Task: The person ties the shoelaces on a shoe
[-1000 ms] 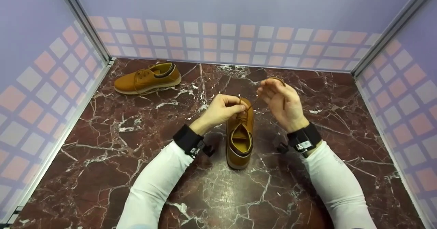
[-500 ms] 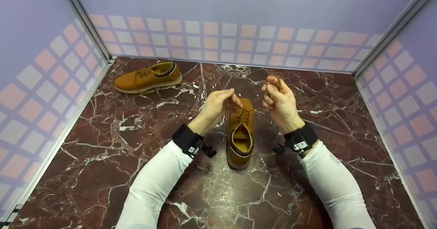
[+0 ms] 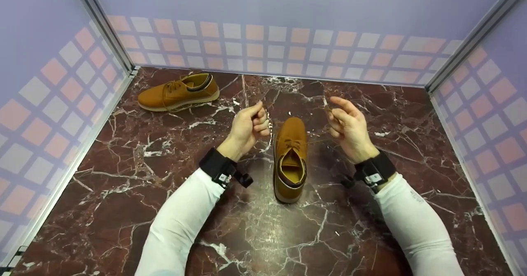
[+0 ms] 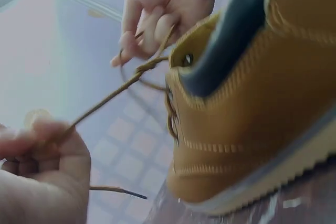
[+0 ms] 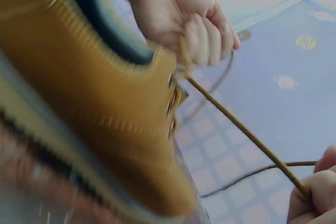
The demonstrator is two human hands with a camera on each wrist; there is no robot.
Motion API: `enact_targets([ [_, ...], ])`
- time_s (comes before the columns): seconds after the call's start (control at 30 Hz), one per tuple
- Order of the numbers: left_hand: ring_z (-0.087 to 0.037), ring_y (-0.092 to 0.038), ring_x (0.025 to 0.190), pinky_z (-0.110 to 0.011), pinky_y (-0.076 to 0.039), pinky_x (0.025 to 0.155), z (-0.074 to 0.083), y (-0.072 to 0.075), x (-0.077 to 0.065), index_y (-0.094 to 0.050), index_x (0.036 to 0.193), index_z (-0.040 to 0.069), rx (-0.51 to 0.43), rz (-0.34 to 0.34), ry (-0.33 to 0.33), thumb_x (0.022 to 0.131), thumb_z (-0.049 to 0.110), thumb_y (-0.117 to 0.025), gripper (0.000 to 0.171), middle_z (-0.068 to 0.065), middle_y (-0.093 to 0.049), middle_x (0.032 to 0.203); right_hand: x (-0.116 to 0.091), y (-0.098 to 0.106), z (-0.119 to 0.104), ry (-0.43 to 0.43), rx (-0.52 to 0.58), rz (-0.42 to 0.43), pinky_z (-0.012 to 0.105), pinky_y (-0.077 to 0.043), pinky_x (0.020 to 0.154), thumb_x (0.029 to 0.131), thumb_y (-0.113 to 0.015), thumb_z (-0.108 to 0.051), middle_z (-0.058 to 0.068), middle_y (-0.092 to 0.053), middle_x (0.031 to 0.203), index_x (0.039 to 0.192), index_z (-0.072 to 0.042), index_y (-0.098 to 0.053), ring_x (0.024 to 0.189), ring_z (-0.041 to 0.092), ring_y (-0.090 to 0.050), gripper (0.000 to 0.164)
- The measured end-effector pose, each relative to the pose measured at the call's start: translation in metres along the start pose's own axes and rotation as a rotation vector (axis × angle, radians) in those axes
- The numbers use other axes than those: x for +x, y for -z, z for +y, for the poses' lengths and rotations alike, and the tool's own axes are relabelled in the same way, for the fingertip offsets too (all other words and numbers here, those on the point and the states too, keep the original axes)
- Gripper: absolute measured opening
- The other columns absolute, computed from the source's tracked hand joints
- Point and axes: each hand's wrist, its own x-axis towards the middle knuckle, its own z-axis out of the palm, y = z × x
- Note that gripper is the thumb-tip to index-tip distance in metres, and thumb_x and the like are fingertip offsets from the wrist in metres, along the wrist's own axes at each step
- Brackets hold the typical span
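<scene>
A tan lace-up shoe (image 3: 293, 129) stands on the marbled surface between the two hands, its toe pointing away. To its left, my left hand (image 3: 249, 129) grips one end of the brown shoelace (image 4: 105, 100), with a loose tip hanging below the fist. On the other side, my right hand (image 3: 349, 127) pinches the other end between thumb and curled fingers. The lace (image 5: 241, 127) runs straight from the shoe to the right fingers. In the left wrist view, the two ends twist round each other in a crossing (image 4: 149, 66) just at the tongue.
A matching tan shoe (image 3: 177, 94) lies at the back left, laced, its toe to the left. Purple panels with pink and white squares (image 3: 255, 47) enclose the reddish-brown marbled surface (image 3: 136, 160) at the back and both sides.
The left hand has gone from over the shoe's toe out to the left, and the right hand slightly right. The lace is now stretched between them, and its crossing sits low on the shoe.
</scene>
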Motion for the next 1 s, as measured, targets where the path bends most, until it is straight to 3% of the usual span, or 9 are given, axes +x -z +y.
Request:
enact_targets([
  [0.27,-0.002,-0.027,0.045,-0.017,-0.027,0.043,-0.009,0.028,0.004,-0.05,0.077,0.013,0.188,0.132,0.091,0.121,0.022,-0.045,0.044,0.012,-0.029,0.056,-0.012,0.046,0.019,-0.123,-0.258,0.034,0.017,-0.025,0.044,0.107,-0.048,0.005,-0.008,-0.057,0.072,0.128,-0.006,-0.054,0.048,0.0,-0.031,0.025],
  [0.47,-0.005,-0.041,0.051,-0.02,-0.046,0.051,-0.011,0.03,0.006,-0.063,0.094,-0.002,0.317,0.151,0.119,0.119,0.019,-0.052,0.035,0.007,-0.044,0.061,-0.014,0.052,0.029,-0.176,-0.342,-0.027,0.019,-0.04,0.049,0.106,-0.051,0.004,-0.002,-0.063,0.075,0.122,0.001,-0.055,0.05,0.004,-0.043,0.017],
  [0.53,-0.01,-0.057,0.061,-0.026,-0.06,0.064,-0.008,0.031,0.006,-0.068,0.118,-0.01,0.37,0.163,0.113,0.117,0.017,-0.056,0.03,-0.002,-0.062,0.076,-0.013,0.051,0.027,-0.148,-0.423,-0.023,0.021,-0.051,0.054,0.106,-0.054,0.003,0.005,-0.07,0.082,0.122,0.005,-0.057,0.056,0.008,-0.055,0.016],
  [0.6,-0.022,-0.073,0.087,-0.037,-0.069,0.087,-0.004,0.031,0.004,-0.059,0.147,-0.011,0.445,0.18,0.099,0.115,0.016,-0.059,0.043,-0.014,-0.073,0.11,-0.014,0.049,0.024,-0.082,-0.573,-0.007,0.025,-0.06,0.064,0.105,-0.061,0.0,0.012,-0.076,0.099,0.126,0.007,-0.06,0.072,0.014,-0.068,0.022],
  [0.7,-0.04,-0.067,0.136,-0.053,-0.057,0.121,0.002,0.029,-0.003,-0.033,0.174,0.001,0.629,0.197,0.057,0.11,0.021,-0.066,0.075,-0.023,-0.051,0.169,-0.014,0.043,0.021,0.07,-0.865,0.005,0.035,-0.064,0.09,0.1,-0.074,-0.007,0.022,-0.069,0.137,0.141,0.004,-0.061,0.106,0.028,-0.074,0.044],
  [0.77,-0.044,-0.056,0.152,-0.057,-0.049,0.129,0.003,0.026,-0.01,-0.033,0.175,0.005,0.807,0.139,0.005,0.106,0.022,-0.071,0.08,-0.02,-0.04,0.18,-0.017,0.037,0.021,0.178,-1.024,-0.007,0.047,-0.06,0.104,0.096,-0.079,-0.011,0.024,-0.063,0.149,0.147,0.0,-0.062,0.121,0.038,-0.07,0.055],
  [0.83,-0.046,-0.061,0.145,-0.059,-0.053,0.123,0.002,0.021,-0.018,-0.048,0.168,0.007,0.99,0.037,-0.053,0.103,0.022,-0.073,0.071,-0.016,-0.048,0.177,-0.02,0.03,0.021,0.24,-1.101,-0.068,0.054,-0.058,0.105,0.094,-0.082,-0.011,0.024,-0.065,0.148,0.144,0.0,-0.066,0.12,0.043,-0.07,0.054],
  [0.93,-0.038,-0.076,0.122,-0.052,-0.063,0.107,-0.003,0.01,-0.026,-0.076,0.138,0.009,1.225,-0.164,-0.153,0.1,0.02,-0.075,0.04,-0.013,-0.077,0.147,-0.026,0.018,0.024,0.244,-1.138,-0.235,0.046,-0.064,0.095,0.094,-0.083,-0.01,0.016,-0.08,0.124,0.126,-0.004,-0.077,0.102,0.035,-0.076,0.033],
  [1.0,-0.034,-0.08,0.108,-0.051,-0.066,0.099,-0.007,0.003,-0.03,-0.083,0.125,0.011,1.346,-0.248,-0.2,0.099,0.021,-0.077,0.028,-0.01,-0.084,0.129,-0.03,0.011,0.026,0.216,-1.163,-0.325,0.036,-0.066,0.083,0.094,-0.083,-0.011,0.011,-0.085,0.11,0.116,-0.006,-0.081,0.091,0.026,-0.079,0.023],
])
